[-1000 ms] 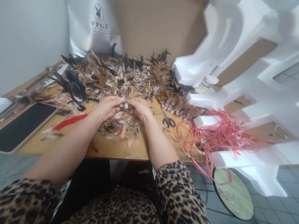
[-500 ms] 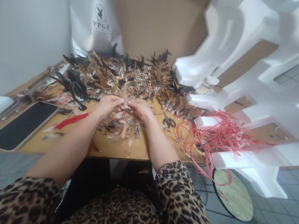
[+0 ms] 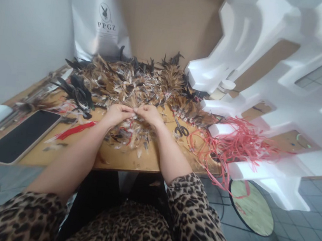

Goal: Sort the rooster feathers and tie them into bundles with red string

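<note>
My left hand (image 3: 117, 114) and my right hand (image 3: 150, 115) meet fingertip to fingertip over the front of the table. Both are closed in a pinch on a small bunch of brown feathers (image 3: 132, 103), whose tips fan out beyond my fingers. The gripped ends are hidden by my fingertips. Right below my hands lie loose pale and dark feathers (image 3: 138, 135) with a bit of red strip (image 3: 130, 136) among them. A large heap of brown and black feathers (image 3: 119, 78) spreads just behind my hands.
Dark-handled scissors (image 3: 181, 131) lie right of my hands. Farther right, tangled pink-red ribbon (image 3: 234, 141) hangs over white foam pieces (image 3: 248, 174). On the left are a phone (image 3: 21, 136), a red strip bundle (image 3: 76, 129) and black feathers (image 3: 79, 93). A white-lidded jar (image 3: 225, 87) stands behind.
My hands stay at nearly the same spot with small finger movements. The fingertips have drawn together, and the feather tips beyond them have shifted slightly. The view sways a little.
</note>
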Action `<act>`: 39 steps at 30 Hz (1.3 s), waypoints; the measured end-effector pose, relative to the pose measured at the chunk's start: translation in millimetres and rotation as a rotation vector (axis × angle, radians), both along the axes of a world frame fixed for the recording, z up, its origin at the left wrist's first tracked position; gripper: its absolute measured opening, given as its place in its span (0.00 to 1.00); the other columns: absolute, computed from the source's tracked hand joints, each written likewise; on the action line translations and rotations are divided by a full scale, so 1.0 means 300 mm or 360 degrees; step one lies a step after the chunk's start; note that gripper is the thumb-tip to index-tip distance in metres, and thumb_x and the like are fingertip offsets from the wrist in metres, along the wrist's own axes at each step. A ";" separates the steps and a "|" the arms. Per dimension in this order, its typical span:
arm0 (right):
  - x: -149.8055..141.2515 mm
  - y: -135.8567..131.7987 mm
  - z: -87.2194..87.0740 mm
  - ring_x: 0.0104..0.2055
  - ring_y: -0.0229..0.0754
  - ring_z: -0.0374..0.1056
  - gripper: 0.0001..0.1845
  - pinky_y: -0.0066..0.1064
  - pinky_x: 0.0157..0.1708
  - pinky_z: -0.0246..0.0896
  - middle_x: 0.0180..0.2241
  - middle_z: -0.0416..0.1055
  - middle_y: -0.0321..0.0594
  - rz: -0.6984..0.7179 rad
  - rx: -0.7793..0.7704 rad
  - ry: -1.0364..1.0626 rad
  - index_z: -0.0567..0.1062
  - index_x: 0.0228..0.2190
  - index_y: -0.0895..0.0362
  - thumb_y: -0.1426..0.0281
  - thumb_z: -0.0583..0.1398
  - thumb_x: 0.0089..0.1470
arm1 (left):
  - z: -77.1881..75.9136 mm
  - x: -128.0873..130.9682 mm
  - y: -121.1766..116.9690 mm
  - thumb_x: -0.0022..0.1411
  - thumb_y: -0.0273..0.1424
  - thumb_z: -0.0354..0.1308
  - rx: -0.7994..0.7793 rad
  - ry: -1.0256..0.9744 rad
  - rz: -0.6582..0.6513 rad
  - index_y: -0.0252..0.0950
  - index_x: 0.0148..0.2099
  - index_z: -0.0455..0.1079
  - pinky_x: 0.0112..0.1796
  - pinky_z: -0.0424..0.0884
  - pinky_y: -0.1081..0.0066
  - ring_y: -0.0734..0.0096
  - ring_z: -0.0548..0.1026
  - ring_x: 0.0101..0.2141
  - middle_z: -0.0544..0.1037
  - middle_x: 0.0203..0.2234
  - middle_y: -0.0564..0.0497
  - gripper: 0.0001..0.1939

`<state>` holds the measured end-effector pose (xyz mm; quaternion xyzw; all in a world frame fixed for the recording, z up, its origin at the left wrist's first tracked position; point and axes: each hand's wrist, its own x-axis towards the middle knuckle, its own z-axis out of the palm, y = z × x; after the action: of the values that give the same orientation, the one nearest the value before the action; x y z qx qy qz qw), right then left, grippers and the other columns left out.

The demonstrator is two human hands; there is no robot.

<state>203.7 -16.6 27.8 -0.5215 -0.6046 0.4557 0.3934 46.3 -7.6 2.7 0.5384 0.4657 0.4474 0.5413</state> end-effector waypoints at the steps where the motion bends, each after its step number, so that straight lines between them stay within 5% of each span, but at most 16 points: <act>1: -0.004 -0.004 0.002 0.18 0.27 0.51 0.16 0.22 0.20 0.45 0.15 0.62 0.29 0.0007 0.0033 -0.0028 0.72 0.19 0.63 0.60 0.62 0.41 | 0.000 0.000 0.000 0.34 0.32 0.70 0.0019 0.0036 0.0018 0.30 0.30 0.76 0.25 0.67 0.74 0.77 0.69 0.18 0.76 0.18 0.50 0.18; 9: -0.017 -0.005 -0.004 0.20 0.28 0.55 0.17 0.22 0.23 0.50 0.18 0.66 0.33 0.0043 0.0138 -0.0001 0.74 0.22 0.63 0.60 0.62 0.41 | -0.021 -0.009 0.015 0.37 0.33 0.68 0.0163 0.0127 0.0080 0.31 0.31 0.75 0.22 0.63 0.76 0.79 0.66 0.16 0.73 0.15 0.54 0.16; 15: 0.032 0.030 -0.002 0.28 0.31 0.64 0.11 0.24 0.34 0.59 0.27 0.73 0.36 0.0019 0.0280 0.0184 0.76 0.28 0.61 0.66 0.62 0.43 | 0.002 -0.023 0.009 0.39 0.36 0.68 0.0099 0.0025 -0.0019 0.32 0.27 0.73 0.22 0.63 0.77 0.79 0.67 0.17 0.73 0.16 0.52 0.14; 25: 0.025 0.026 -0.024 0.29 0.32 0.64 0.14 0.25 0.34 0.59 0.29 0.72 0.36 0.0261 0.0508 -0.0147 0.74 0.38 0.61 0.72 0.58 0.47 | 0.005 -0.031 0.005 0.40 0.35 0.68 0.0098 0.0006 -0.0116 0.31 0.28 0.73 0.23 0.64 0.77 0.79 0.68 0.18 0.74 0.17 0.51 0.14; 39: 0.026 0.016 -0.004 0.30 0.34 0.63 0.06 0.25 0.33 0.54 0.27 0.71 0.37 0.0195 0.0688 -0.0499 0.75 0.25 0.60 0.70 0.59 0.46 | 0.003 -0.043 0.015 0.40 0.33 0.68 0.0025 -0.0075 -0.0099 0.31 0.27 0.73 0.21 0.63 0.78 0.78 0.70 0.19 0.75 0.18 0.49 0.13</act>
<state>211.6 -11.7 26.6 -0.4520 -0.7719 0.2528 0.3687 33.5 -3.0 3.5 0.5461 0.4323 0.4464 0.5618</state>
